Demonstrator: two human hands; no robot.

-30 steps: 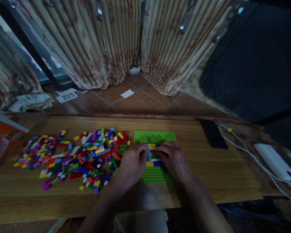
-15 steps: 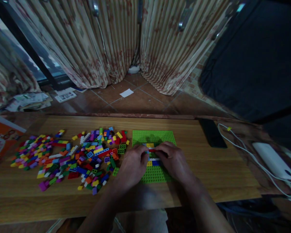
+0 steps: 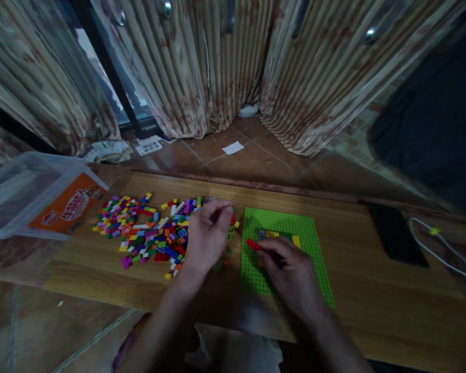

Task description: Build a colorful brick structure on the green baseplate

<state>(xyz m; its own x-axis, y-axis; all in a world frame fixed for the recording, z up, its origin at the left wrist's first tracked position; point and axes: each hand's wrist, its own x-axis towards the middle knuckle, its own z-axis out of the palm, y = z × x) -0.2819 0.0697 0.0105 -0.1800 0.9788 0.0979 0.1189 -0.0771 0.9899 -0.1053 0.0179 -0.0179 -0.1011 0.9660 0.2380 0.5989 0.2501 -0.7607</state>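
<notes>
My right hand [image 3: 291, 267] pinches a long, thin red toy brick [image 3: 253, 244] between thumb and fingers, over the green baseplate [image 3: 252, 274]. Partly hidden beneath that hand, rows of yellow, green and grey bricks [image 3: 296, 240] are fixed on the plate. My left hand [image 3: 208, 230] is over the right edge of the brick pile [image 3: 151, 234], left of the baseplate. Its thumb and index finger are pressed together; whether they hold a small piece cannot be made out.
A clear plastic box [image 3: 34, 166] with an orange label stands at the table's far left. A dark phone-like slab [image 3: 398, 235] and a white cable [image 3: 446, 246] lie on the right. Papers [image 3: 107, 151] rest on the floor beyond the wooden table [image 3: 357, 290].
My left hand has left the baseplate and moved over to the brick pile. The right hand has kept the red brick and lifted it off to the left. The view has turned left.
</notes>
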